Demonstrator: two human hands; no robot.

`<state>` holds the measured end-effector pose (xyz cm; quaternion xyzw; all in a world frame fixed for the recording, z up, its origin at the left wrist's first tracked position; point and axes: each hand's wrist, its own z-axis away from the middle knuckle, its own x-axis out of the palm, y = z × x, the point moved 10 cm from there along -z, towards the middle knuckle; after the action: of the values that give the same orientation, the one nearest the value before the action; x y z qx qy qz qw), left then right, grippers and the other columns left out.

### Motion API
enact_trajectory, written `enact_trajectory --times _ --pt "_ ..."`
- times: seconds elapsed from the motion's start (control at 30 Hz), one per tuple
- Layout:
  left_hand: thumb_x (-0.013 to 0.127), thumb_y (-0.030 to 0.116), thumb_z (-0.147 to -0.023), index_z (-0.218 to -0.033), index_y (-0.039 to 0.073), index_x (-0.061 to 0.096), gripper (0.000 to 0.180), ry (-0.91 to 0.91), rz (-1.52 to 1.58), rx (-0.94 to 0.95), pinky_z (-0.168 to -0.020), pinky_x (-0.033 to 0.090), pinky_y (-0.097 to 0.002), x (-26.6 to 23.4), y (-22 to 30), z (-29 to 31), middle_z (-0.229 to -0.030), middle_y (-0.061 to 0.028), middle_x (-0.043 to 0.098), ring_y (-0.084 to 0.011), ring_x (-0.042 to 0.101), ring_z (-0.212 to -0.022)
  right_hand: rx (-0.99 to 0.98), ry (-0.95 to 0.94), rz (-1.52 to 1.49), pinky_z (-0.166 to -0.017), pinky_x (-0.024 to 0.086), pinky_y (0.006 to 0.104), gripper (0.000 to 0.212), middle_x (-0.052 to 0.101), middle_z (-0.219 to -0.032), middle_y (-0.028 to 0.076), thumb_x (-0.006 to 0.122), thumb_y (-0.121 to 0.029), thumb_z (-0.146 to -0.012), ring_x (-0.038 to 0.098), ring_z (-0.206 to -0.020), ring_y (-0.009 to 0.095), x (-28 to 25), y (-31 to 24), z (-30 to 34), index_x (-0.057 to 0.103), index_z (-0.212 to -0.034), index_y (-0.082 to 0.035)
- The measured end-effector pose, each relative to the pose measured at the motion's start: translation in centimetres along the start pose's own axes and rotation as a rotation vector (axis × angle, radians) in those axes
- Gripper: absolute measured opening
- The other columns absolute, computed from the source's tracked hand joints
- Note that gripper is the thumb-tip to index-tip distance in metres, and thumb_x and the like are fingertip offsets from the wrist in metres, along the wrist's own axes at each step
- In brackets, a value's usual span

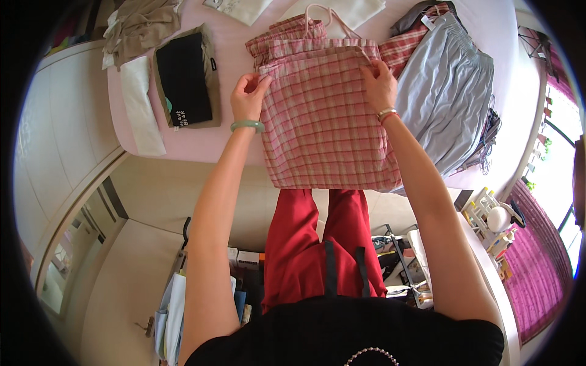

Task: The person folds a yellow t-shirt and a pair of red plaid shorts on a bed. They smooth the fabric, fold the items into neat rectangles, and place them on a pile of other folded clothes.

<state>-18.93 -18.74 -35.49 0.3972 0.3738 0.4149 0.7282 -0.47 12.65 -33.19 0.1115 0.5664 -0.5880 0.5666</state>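
A pink plaid garment [326, 122] hangs over the near edge of the bed, its lower part draped down in front of my legs. At its upper left corner my left hand [249, 93] is closed, the fingers pinching the cloth. My right hand [379, 85] grips the upper right corner in the same way. Beyond the hands lies a bunched piece of the same plaid [293, 30], with pink straps [329, 12] looped at the far end. Whether that piece is joined to the held cloth, I cannot tell.
On the pink bed sheet [235, 143], a folded black garment [183, 79], a white cloth [140, 104] and a crumpled beige garment [140, 30] lie left. Grey-blue pants [442, 91] and a red striped cloth [403, 52] lie right. A wardrobe [67, 116] stands left.
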Motion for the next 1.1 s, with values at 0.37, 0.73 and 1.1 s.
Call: enact_trajectory --times 0.37,0.73,1.1 --pt "0.081 0.024 -0.080 -0.115 0.002 0.057 0.047 0.067 -0.128 0.087 -0.075 0.048 -0.0244 3.7 2.3 -2.9 -0.096 -0.0028 0.063 -0.0101 0.058 -0.084 -0.005 0.076 0.000 -0.093 0.043 0.0430 0.049 0.061 -0.120 0.014 0.066 -0.041 -0.085 0.057 -0.108 0.030 0.2 2.3 -3.5 0.058 -0.118 -0.006" --pt "0.080 0.027 -0.081 -0.111 0.002 0.060 0.044 0.055 -0.322 0.167 -0.076 0.049 -0.0274 2.2 0.1 -0.9 -0.094 -0.0025 0.059 -0.0119 0.056 -0.082 -0.116 0.026 0.003 -0.076 0.048 0.0468 0.036 0.067 -0.096 0.019 0.059 -0.037 -0.093 0.062 -0.090 0.039 -0.3 0.6 -1.5 0.057 -0.113 -0.007" --pt "0.070 0.020 -0.091 -0.111 0.001 0.057 0.031 0.204 0.048 0.142 -0.083 0.042 -0.0214 -3.2 2.5 1.6 -0.099 -0.0008 0.060 -0.0081 0.054 -0.092 -0.408 0.085 -0.120 -0.068 0.050 0.0454 0.029 0.068 -0.092 0.018 0.057 -0.031 -0.096 0.064 -0.082 0.039 -1.4 -7.2 -1.1 0.054 -0.113 -0.007"
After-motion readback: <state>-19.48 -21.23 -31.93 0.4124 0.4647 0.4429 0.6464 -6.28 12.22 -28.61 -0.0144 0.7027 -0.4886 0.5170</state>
